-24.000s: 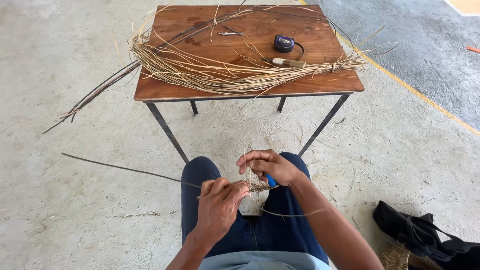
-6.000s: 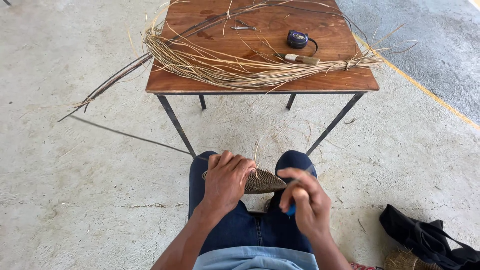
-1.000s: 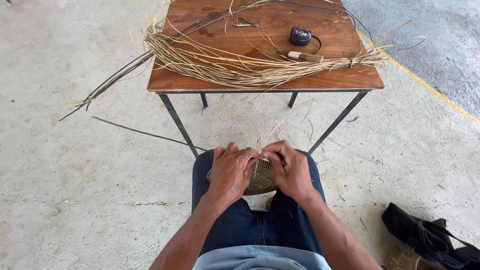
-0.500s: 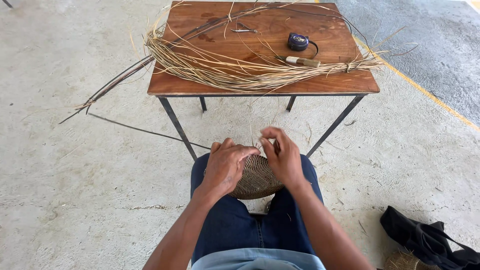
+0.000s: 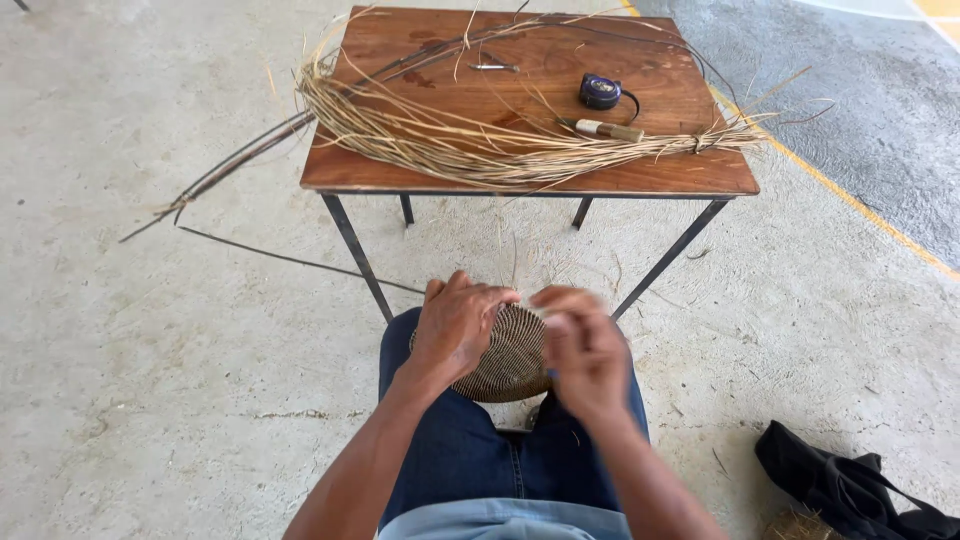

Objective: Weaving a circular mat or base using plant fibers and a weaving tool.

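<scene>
Head camera view, looking down at a seated person's lap and a small wooden worktop (image 5: 650, 175) beyond the knees; a round, flat woven disc (image 5: 510, 355) of tan fibre rests on the thighs, just in front of the knees; the left hand (image 5: 455, 328) lies over the disc's left edge, fingers curled and pressed down on it, gripping it in place; the right hand (image 5: 585, 350) is at the disc's right edge, blurred with motion, fingers bunched together, and whether they pinch a strand cannot be told; half a second earlier both hands sat close together at the top of the disc, and now the right hand has drawn away to the right and lower, leaving more of the coiled weave showing between the hands; six seconds earlier that hand was lower still, beside the thigh; on the worktop lies a long bundle of pale straw (image 5: 480, 145), curving from the left edge to the right, tied near its right end; dark thin canes (image 5: 230, 170) trail from its left end down to the concrete floor (image 5: 150, 350); a small round blue tape measure (image 5: 600, 90) and a wooden-handled tool (image 5: 605, 130) sit near the straw, unmoved across the frames; a dark cloth bag (image 5: 840, 490) lies on the floor at lower right.
</scene>
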